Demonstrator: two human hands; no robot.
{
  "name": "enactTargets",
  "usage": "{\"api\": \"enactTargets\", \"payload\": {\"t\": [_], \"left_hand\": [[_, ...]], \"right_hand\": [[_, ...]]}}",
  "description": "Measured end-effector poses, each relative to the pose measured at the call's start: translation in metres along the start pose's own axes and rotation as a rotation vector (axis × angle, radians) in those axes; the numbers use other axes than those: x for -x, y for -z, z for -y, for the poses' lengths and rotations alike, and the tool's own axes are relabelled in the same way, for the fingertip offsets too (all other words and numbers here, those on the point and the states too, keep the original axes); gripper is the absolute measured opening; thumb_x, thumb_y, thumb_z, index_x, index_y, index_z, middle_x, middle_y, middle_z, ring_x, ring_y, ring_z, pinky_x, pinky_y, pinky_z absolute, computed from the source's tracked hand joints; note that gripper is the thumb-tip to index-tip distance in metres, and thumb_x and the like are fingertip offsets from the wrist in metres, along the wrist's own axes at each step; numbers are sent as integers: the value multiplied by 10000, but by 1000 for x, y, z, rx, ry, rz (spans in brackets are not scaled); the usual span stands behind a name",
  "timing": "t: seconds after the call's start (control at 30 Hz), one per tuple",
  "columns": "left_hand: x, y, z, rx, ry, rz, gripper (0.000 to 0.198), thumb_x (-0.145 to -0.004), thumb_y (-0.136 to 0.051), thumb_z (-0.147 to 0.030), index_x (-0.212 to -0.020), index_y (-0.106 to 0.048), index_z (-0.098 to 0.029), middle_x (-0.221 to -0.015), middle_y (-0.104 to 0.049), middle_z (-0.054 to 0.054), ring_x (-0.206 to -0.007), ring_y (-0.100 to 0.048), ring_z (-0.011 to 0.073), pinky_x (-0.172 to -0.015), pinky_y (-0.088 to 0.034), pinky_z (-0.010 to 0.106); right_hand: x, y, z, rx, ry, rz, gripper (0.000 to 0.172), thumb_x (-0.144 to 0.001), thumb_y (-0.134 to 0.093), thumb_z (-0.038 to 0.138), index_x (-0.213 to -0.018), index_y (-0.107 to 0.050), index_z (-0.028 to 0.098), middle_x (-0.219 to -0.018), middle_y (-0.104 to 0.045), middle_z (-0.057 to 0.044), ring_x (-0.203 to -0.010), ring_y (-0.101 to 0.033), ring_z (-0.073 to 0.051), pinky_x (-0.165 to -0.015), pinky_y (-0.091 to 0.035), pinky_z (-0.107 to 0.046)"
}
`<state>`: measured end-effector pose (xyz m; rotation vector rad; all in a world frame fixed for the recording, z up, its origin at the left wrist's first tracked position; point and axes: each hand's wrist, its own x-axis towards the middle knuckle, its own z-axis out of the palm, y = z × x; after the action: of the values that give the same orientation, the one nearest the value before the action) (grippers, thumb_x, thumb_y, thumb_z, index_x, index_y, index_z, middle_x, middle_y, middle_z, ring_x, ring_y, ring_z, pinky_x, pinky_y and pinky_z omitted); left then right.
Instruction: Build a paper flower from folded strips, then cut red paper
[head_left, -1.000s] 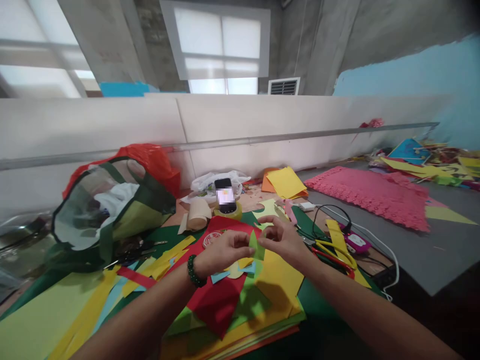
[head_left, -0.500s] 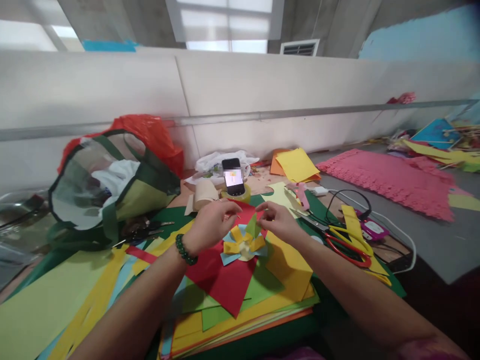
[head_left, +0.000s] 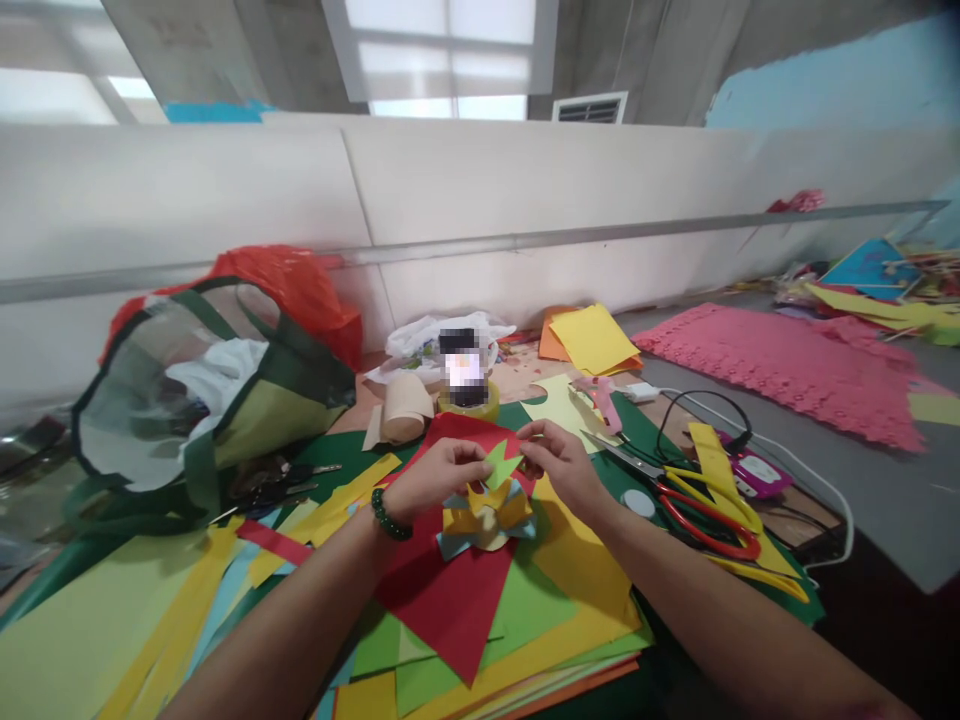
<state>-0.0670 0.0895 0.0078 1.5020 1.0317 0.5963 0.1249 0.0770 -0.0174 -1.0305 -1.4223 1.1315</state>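
A small pointed piece of green paper point(head_left: 501, 464) stands over a layered paper flower point(head_left: 487, 522) with yellow and light-blue petals and a pale round centre. On its left edge, my left hand point(head_left: 442, 478), with a green bead bracelet at the wrist, closes its fingertips. From the right, my right hand point(head_left: 561, 462) pinches the opposite tip of the same piece. The flower lies on a red paper sheet point(head_left: 442, 600), which rests on a stack of green, yellow and orange paper point(head_left: 600, 640).
Red-handled scissors point(head_left: 709, 530) and a pink glue gun point(head_left: 602, 400) lie on the right, near cables. A phone point(head_left: 463, 365) leans behind a tape roll point(head_left: 476, 402). Yellow paper strips point(head_left: 180, 610), keys point(head_left: 285, 485) and an open bag point(head_left: 217, 380) are at left.
The green piece has tilted from upright toward the right and spread open, with both hands now on it. My left hand has come closer to it. The whole view has shifted slightly.
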Motion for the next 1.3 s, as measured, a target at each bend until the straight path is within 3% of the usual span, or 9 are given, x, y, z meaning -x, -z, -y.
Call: {"api": "enactTargets", "payload": {"t": [0.13, 0.27, 0.4, 0.47, 0.57, 0.77, 0.87, 1.1, 1.3], "left_hand": [[3, 2, -3, 75, 26, 2, 370, -615, -777, -474, -681, -574, -171, -598, -581, -19, -571, -545, 120, -532, -412, 226], [4, 2, -4, 76, 18, 17, 379, -612, -784, -477, -692, -596, -158, -596, -575, -29, -555, -522, 102, -538, -414, 221], [5, 1, -4, 103, 35, 50, 386, -596, -799, -475, -695, -611, -152, -596, -575, -31, -548, -521, 100, -549, -414, 228], [5, 1, -4, 106, 38, 80, 389, -591, -804, -476, -679, -613, -150, -588, -576, -28, -533, -509, 95, -545, -410, 231], [6, -1, -5, 107, 25, 99, 371, -592, -808, -459, -690, -630, -149, -604, -585, -25, -534, -499, 88, -548, -411, 229], [9, -10, -11, 162, -24, -38, 353, -621, -795, -434, -783, -643, -159, -724, -611, -7, -666, -569, 120, -595, -450, 223], [10, -13, -14, 181, -37, -78, 365, -696, -739, -493, -814, -651, -159, -800, -628, 19, -751, -596, 146, -622, -472, 232], [7, -17, -9, 143, -153, -158, 309, -599, -823, -342, -759, -657, -137, -712, -652, 9, -649, -573, 127, -614, -462, 247], [5, -23, -4, 223, -151, -227, 311, -582, -821, -276, -801, -646, -141, -696, -654, -3, -643, -595, 127, -608, -473, 245]], "right_hand": [[2, 6, 2, 0, 113, 2, 219, -674, -568, 218, -892, -578, 224, -854, -636, -15, -657, -575, -139, -628, -482, -296], [5, 9, 9, 87, 248, 127, 248, -678, -643, 155, -914, -673, 227, -1123, -586, -73, -950, -610, -190, -732, -508, -305], [2, 12, 8, 103, 302, 245, 106, -690, -728, 167, -782, -704, 216, -1130, -614, -96, -1140, -562, -235, -871, -496, -344], [0, 12, 5, 56, 264, 262, 69, -681, -761, 195, -722, -707, 208, -1062, -650, -96, -1112, -581, -238, -894, -489, -356], [-1, 10, 0, 5, 207, 262, 125, -696, -780, 295, -705, -704, 196, -989, -678, -95, -959, -637, -219, -780, -526, -333], [0, 2, -8, -76, 103, 183, 312, -668, -800, 454, -692, -644, 184, -680, -642, -7, -624, -602, -142, -605, -499, -288], [0, 1, -9, -94, 72, 125, 336, -637, -817, 453, -664, -620, 183, -633, -608, 19, -582, -570, -123, -573, -469, -270], [1, -1, -5, -132, 24, 59, 353, -609, -828, 439, -633, -579, 189, -597, -582, 41, -548, -549, -107, -541, -448, -256], [4, -4, -2, -191, -32, 36, 461, -613, -827, 417, -918, -540, 224, -661, -649, 44, -595, -646, -150, -592, -507, -285]]}}
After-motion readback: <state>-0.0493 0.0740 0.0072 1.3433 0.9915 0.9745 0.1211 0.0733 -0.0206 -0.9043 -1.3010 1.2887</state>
